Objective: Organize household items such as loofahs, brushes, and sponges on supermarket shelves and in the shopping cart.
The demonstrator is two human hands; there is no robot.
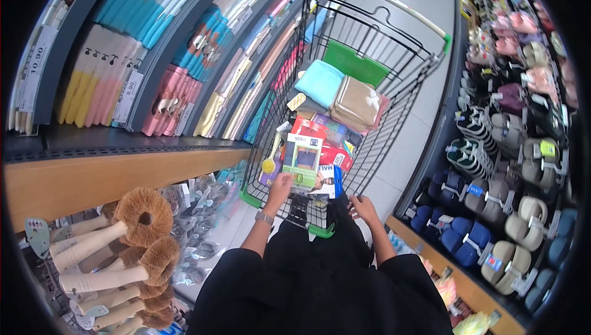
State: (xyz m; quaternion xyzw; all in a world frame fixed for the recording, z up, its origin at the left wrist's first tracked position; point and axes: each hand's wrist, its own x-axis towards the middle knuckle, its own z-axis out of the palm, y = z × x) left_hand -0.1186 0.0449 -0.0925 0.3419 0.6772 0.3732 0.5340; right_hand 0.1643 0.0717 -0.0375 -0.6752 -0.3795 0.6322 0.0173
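A black wire shopping cart point(383, 150) with green corner pieces stands before me. My left hand point(280, 186) is at its near end, at the lower edge of a boxed underwear pack point(304, 159); whether its fingers grip the pack cannot be told. Beside that lies a white and blue pack point(327, 181) picturing a person. My right hand point(362, 208) is beside the cart's near right corner, fingers slightly bent and apart, holding nothing visible. Farther inside are a folded turquoise cloth point(319, 83), a folded beige cloth point(354, 103), red packages point(336, 156) and a yellow-headed brush point(268, 165).
Shelves of folded towels point(134, 7) line the left side, above a wooden ledge point(124, 178). Brown-bristled brushes point(144, 217) jut out at lower left. Racks of slippers point(466, 235) stand at right. Pale floor tiles point(415, 99) show between cart and racks.
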